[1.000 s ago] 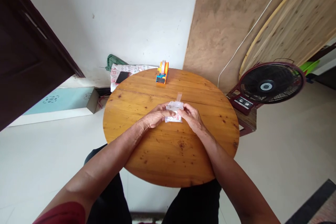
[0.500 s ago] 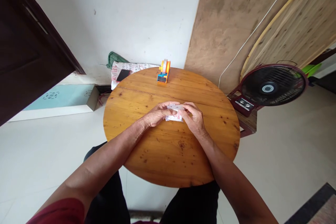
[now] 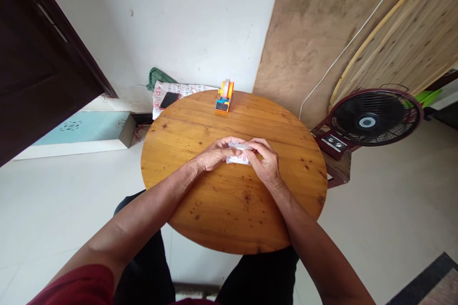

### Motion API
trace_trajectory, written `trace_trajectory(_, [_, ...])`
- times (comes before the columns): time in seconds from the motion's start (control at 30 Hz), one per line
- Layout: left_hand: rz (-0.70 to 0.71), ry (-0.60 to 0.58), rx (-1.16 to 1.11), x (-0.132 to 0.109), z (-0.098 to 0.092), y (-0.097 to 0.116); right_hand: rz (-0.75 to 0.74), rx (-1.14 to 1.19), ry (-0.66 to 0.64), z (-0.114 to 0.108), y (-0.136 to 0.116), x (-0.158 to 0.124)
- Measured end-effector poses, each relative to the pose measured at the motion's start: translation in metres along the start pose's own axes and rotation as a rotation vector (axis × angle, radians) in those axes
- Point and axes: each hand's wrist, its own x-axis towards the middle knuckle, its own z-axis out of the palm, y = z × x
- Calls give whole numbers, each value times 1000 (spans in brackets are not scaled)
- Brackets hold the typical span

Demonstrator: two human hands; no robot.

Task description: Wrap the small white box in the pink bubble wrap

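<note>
Over the middle of the round wooden table (image 3: 229,219), both hands grip a small white packet (image 3: 238,158) with red print and a clear, shiny plastic wrapping. My left hand (image 3: 216,153) is closed on its left side, thumb lying across the front. On the right, my right hand (image 3: 264,159) pinches the packet's upper corner between thumb and fingers. Parts of the packet are hidden behind the fingers, and its contents cannot be made out. Beyond the hands, an orange and blue tape dispenser (image 3: 224,97) holding a roll of tape stands near the table's far edge.
A dark phone (image 3: 169,100) rests on a printed white sack (image 3: 161,88) behind the table, beside a green bag (image 3: 159,77). To the right a black fan (image 3: 372,116) stands on a low wooden stand. A pale blue box (image 3: 86,128) lies at the left.
The camera view has shifted slightly. Both hands keep their hold on the packet, with only tiny finger movements along its top edge.
</note>
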Motion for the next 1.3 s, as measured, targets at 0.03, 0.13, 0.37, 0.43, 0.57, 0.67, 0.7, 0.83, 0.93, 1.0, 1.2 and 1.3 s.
trace_trajectory(0.03, [4,-1,5,0,0,0,7,-5,-8,0,-1,0])
trace_trajectory(0.13, [7,-1,29,0,-2,1,2,-18,-33,-1,-2,-1])
trace_trajectory(0.37, [10,-16,33,0,-5,0,-42,-66,-104,-4,-3,-2])
trace_trajectory(0.43, [9,-8,24,0,-6,0,-67,-81,-111,-4,-2,-2])
trace_trajectory(0.57, [-1,-9,13,1,-8,1,-102,-125,-116,-3,-1,-3])
trace_trajectory(0.67, [-26,-20,30,0,-10,4,-86,-183,-137,-4,-1,-4])
trace_trajectory(0.7, [-36,-21,34,0,-10,5,-82,-200,-145,-4,-1,-4])
trace_trajectory(0.83, [-61,-43,34,-3,-12,10,-99,-247,-153,-4,-3,-5])
trace_trajectory(0.93, [-66,-68,29,-5,-13,13,-104,-277,-183,-5,-6,-5])
trace_trajectory(1.0, [-65,-72,27,-5,-13,13,-96,-292,-203,-5,-8,-5])
trace_trajectory(1.2, [-40,-66,16,-3,-16,12,-102,-322,-243,-7,-9,-6])
trace_trajectory(1.3, [-39,-50,3,-2,-16,11,-102,-320,-264,-6,-8,-5])
